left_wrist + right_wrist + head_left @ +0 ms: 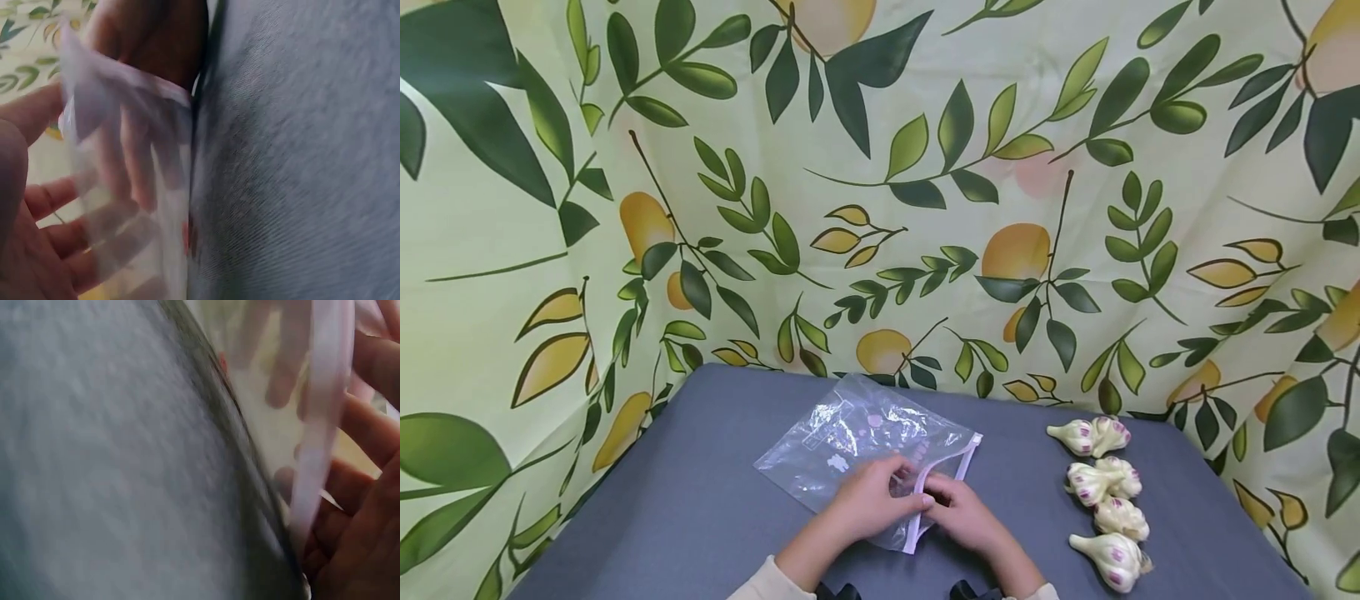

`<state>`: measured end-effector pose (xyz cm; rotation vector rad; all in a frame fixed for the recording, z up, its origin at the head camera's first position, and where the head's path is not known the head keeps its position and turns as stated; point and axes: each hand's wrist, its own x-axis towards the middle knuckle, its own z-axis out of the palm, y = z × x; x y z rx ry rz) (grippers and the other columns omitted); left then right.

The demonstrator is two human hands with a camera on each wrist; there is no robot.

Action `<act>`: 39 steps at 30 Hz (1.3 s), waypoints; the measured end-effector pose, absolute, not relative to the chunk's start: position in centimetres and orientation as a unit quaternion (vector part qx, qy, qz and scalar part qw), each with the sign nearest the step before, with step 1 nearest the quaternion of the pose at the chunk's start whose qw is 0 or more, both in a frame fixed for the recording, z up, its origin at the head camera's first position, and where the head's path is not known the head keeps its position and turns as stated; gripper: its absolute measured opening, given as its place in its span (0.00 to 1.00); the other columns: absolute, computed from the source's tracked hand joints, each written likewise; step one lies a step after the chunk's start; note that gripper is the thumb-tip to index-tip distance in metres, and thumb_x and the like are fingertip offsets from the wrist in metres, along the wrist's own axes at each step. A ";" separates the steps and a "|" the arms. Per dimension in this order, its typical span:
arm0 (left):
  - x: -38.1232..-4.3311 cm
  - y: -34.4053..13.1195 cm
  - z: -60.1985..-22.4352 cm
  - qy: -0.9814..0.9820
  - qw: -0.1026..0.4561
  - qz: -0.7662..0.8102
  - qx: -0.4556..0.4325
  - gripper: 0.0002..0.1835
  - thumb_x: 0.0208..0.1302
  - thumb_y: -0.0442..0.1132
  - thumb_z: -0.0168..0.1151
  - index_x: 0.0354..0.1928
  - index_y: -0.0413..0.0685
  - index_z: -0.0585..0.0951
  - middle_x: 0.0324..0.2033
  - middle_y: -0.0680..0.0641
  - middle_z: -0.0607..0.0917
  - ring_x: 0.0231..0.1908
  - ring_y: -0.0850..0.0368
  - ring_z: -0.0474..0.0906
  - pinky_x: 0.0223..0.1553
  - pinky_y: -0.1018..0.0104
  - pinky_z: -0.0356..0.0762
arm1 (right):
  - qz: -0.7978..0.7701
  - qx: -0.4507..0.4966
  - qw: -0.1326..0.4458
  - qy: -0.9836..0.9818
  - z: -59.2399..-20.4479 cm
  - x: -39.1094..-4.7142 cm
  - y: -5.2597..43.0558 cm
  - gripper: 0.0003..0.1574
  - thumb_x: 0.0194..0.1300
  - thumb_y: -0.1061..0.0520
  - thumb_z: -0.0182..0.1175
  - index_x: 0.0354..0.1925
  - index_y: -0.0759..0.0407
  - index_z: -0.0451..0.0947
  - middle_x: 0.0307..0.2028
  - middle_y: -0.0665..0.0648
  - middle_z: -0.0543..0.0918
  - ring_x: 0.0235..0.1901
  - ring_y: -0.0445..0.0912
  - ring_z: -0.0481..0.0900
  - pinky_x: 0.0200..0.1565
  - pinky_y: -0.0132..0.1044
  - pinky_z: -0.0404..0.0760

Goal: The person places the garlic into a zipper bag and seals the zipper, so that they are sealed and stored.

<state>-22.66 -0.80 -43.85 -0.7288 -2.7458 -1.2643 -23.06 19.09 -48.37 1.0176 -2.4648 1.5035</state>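
A clear plastic zip bag lies on the grey table, its mouth, edged with a pale pink zip strip, parted toward the right. My left hand holds the bag near that mouth, its thumb at the pink edge and its other fingers seen through the film in the left wrist view. From the right, my right hand reaches into the mouth. Its extended fingers show through the plastic, inside the bag. In the right wrist view they cross behind the strip.
Several garlic bulbs with purple marks stand in a loose column on the table's right side. A cloth printed with leaves and fruit hangs behind and beside the grey table. Black wrist gear shows at the lower edge.
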 end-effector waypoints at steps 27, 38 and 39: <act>-20.8 1.0 -44.3 -0.882 0.214 -0.281 -0.313 0.11 0.48 0.45 0.72 0.32 0.60 0.78 0.29 0.60 0.75 0.30 0.67 0.69 0.27 0.74 0.65 | 0.405 0.181 0.160 -0.882 -47.5 -22.9 18.0 0.59 0.45 0.66 0.67 0.74 0.58 0.55 0.67 0.66 0.70 0.63 0.59 0.72 0.60 0.60 0.72; -20.2 1.7 -44.4 -0.906 0.223 -0.251 -0.256 0.20 0.38 0.40 0.69 0.37 0.57 0.74 0.29 0.59 0.74 0.29 0.61 0.72 0.25 0.66 0.68 | 0.506 0.093 0.108 -0.851 -46.5 -22.9 18.3 0.38 0.75 0.48 0.49 0.74 0.63 0.54 0.65 0.75 0.68 0.61 0.66 0.71 0.56 0.61 0.74; -20.4 1.7 -44.5 -0.903 0.219 -0.267 -0.254 0.18 0.39 0.39 0.68 0.35 0.57 0.74 0.26 0.60 0.73 0.26 0.63 0.70 0.24 0.68 0.66 | 0.531 0.084 0.088 -0.839 -46.4 -22.9 18.5 0.35 0.76 0.48 0.46 0.73 0.62 0.56 0.62 0.74 0.71 0.57 0.63 0.75 0.51 0.57 0.78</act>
